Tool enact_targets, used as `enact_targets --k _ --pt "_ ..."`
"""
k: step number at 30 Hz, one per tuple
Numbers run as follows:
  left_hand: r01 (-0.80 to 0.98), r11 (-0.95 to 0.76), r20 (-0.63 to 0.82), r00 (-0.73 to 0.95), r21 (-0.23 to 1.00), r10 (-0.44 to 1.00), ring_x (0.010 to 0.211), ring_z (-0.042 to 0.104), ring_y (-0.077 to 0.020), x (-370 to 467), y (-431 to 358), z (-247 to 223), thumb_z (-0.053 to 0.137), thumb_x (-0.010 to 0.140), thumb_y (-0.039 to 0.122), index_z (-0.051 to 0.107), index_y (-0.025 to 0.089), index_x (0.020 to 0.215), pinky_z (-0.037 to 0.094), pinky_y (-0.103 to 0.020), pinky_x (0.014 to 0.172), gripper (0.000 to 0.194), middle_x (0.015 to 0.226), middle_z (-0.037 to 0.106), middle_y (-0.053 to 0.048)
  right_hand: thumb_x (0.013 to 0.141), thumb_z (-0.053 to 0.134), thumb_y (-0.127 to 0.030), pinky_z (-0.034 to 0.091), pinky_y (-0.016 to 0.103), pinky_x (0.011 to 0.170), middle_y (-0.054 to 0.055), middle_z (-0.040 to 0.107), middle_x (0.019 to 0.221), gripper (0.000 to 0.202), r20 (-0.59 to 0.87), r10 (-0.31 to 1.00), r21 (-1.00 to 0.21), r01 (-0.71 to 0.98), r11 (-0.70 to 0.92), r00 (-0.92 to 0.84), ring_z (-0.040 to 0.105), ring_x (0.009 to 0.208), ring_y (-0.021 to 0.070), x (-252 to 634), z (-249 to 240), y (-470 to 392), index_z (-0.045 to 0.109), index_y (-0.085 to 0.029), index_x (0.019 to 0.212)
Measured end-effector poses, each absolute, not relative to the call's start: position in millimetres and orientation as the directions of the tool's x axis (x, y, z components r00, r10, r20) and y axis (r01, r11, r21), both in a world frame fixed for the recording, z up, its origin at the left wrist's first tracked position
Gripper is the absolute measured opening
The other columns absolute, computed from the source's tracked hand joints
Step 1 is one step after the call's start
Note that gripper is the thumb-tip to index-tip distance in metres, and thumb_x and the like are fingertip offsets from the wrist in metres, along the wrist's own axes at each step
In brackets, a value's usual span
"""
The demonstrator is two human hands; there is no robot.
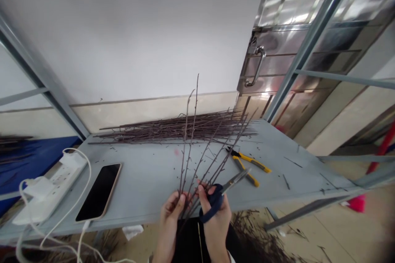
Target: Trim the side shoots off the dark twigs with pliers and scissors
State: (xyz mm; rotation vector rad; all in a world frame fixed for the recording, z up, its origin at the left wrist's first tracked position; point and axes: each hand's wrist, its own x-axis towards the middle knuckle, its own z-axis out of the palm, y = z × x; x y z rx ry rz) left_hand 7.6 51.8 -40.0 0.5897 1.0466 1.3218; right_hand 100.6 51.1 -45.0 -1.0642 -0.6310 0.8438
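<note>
Thin brown twigs (191, 139) rise from between my two hands and fan out over the table's front edge. My left hand (173, 209) is closed on the lower ends of the two leftmost ones. In my right hand (214, 213) are more twigs, pinched between thumb and fingers. Scissors (217, 201) with dark blue handles also hang on that hand, their blades pointing up and to the right. Yellow-and-black cutting pliers (248, 164) lie on the table beyond the scissors. A long pile of twigs (160, 129) lies along the back.
The grey table (138, 189) carries a phone (100, 191) and a white power strip (52, 189) with cables at the left. Metal posts (311, 45) rise at the table's back corners. Twig scraps (256, 234) litter the floor. A metal door (277, 49) stands back right.
</note>
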Motion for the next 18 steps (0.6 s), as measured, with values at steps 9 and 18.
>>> enact_targets --k 9,18 --pt "-0.385 0.201 -0.265 -0.120 0.901 0.957 0.063 0.060 -0.0159 6 41 -37 0.080 0.054 0.050 0.070 0.013 0.068 0.045 -0.023 0.060 0.040 0.066 0.068 -0.005 0.067 0.074 -0.037 0.054 0.026 0.060 0.003 0.072 0.080 0.036 -0.125 0.770 -0.864 -0.450 0.225 0.626 0.067 0.064 0.0169 82 -35 43 0.042 -0.022 0.074" --pt "-0.279 0.240 -0.240 0.035 0.930 0.970 0.056 0.055 -0.0122 -4 27 -37 0.078 0.057 0.052 0.069 0.014 0.066 0.041 -0.021 0.055 0.040 0.060 0.067 -0.003 0.070 0.073 -0.037 0.055 0.026 0.059 0.005 0.072 0.076 0.034 -0.030 0.746 -0.898 -0.345 0.271 0.665 0.068 0.065 0.0179 81 -47 21 0.043 -0.021 0.072"
